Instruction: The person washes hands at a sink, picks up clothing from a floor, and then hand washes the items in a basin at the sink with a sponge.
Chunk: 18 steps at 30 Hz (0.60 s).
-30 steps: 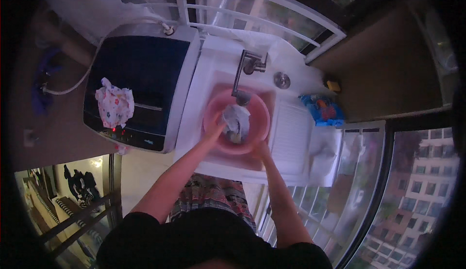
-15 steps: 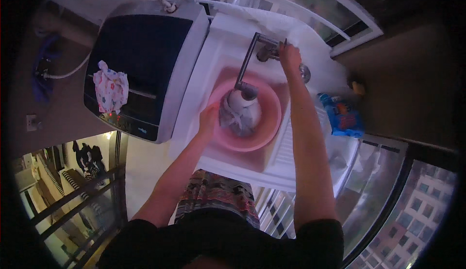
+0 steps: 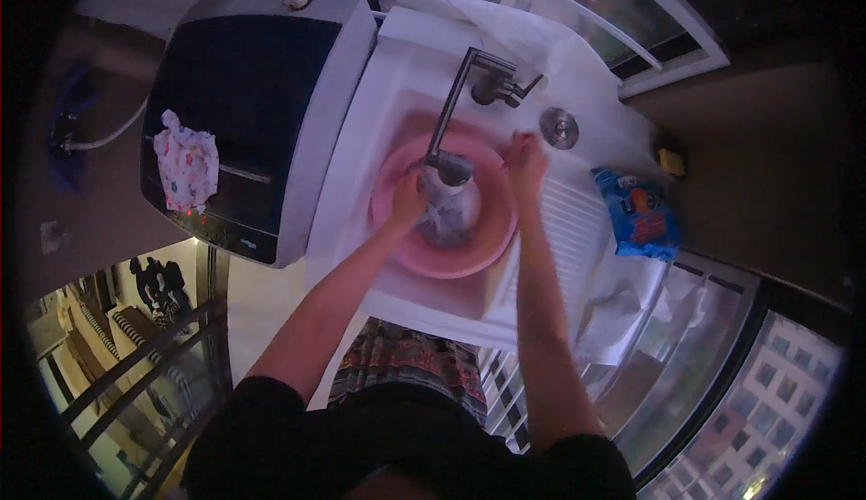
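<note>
A pink basin (image 3: 492, 247) sits in the white sink, with a wet pale grey cloth (image 3: 444, 220) bunched inside it. Over the basin hangs the dark swivel spout of the faucet (image 3: 448, 117). My left hand (image 3: 409, 202) reaches over the basin's left side to the cloth, its fingertips hidden beside the spout head. My right hand (image 3: 526, 165) is at the basin's upper right rim, below the faucet lever, apart from it. Its fingers look bent, but they are blurred, and nothing shows clearly in them.
A dark-lidded washing machine (image 3: 248, 94) stands left of the sink, a flowered cloth (image 3: 187, 165) on its lid. Right of the basin are a ribbed washboard surface (image 3: 568, 229), a round metal drain fitting (image 3: 559, 128) and a blue packet (image 3: 639, 216). A white railing (image 3: 532, 9) runs behind.
My right hand has let go of the faucet lever and come down to the basin's right rim. My left hand has moved from the basin's left rim inward to the cloth.
</note>
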{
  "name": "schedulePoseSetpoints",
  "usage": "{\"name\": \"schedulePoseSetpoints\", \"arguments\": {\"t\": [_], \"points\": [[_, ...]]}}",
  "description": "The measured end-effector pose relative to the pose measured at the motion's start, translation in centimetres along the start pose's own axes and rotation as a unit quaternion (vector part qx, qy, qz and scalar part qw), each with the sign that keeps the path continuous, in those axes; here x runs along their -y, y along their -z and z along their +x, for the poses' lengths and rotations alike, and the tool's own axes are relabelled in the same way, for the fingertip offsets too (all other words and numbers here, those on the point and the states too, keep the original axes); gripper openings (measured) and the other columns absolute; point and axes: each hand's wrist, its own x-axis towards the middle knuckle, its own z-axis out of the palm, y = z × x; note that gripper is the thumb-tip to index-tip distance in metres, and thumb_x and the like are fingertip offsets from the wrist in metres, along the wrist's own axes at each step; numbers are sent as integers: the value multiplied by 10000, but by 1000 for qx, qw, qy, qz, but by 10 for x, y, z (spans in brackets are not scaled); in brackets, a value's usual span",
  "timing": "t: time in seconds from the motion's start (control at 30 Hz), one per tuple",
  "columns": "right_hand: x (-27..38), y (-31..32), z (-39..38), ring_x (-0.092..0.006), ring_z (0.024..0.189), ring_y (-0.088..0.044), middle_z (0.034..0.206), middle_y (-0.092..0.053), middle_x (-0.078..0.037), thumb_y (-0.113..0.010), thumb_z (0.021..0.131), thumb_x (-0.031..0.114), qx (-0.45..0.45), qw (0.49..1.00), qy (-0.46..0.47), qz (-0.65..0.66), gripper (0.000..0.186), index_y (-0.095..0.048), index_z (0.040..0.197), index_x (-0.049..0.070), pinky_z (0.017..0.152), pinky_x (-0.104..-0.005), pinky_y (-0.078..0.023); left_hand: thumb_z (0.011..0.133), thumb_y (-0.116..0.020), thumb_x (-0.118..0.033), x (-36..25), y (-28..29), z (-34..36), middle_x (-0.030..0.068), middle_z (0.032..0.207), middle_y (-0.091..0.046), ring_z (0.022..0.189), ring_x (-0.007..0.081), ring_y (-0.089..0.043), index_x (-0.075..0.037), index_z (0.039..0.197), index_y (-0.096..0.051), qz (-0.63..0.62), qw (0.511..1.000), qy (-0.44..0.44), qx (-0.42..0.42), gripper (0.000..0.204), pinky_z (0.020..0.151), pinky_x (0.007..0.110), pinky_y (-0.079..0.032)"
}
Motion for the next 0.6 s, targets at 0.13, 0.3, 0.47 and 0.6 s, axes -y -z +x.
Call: {"name": "schedulePoseSetpoints", "arguments": {"t": [0.13, 0.3, 0.47, 0.6], "points": [[-34, -74, -128, -392, 846, -557, 890, -579, -237, -554, 761, 200, 207, 976, 62, -30, 329, -525, 1010, -13, 721, -424, -443, 758, -538, -107, 31, -7, 0, 183, 934, -584, 914, 317, -551, 27, 1014, -530, 9, 997, 47, 55, 289, 810, 380, -420], [-64, -92, -147, -359, 895, -565, 952, -591, -200, -558, 779, 208, 270, 962, -29, -8, 410, -471, 1117, -7, 747, -404, -444, 805, -521, -183, -56, 14, 20, 169, 910, -578, 883, 289, -559, 18, 1065, -482, -88, 982, 104, 131, 331, 770, 371, -427], [-94, -73, -135, -289, 992, -535, 1098, -545, -125, -468, 852, 444, 177, 649, -318, 669, 515, -457, 1187, 54, 825, -395, -440, 831, -513, -216, -40, 19, 20, 133, 933, -578, 891, 220, -553, 0, 1097, -470, -207, 962, 178, 27, 345, 731, 350, -436], [-61, -26, -126, -286, 1008, -522, 1113, -535, -119, -378, 851, 548, 182, 590, -445, 649, 586, -462, 1193, 79, 869, -432, -417, 819, -538, -330, -18, -23, -13, 79, 1127, -527, 1020, 219, -501, -84, 1196, -447, -256, 914, 303, 79, 459, 885, 333, -395]]}}
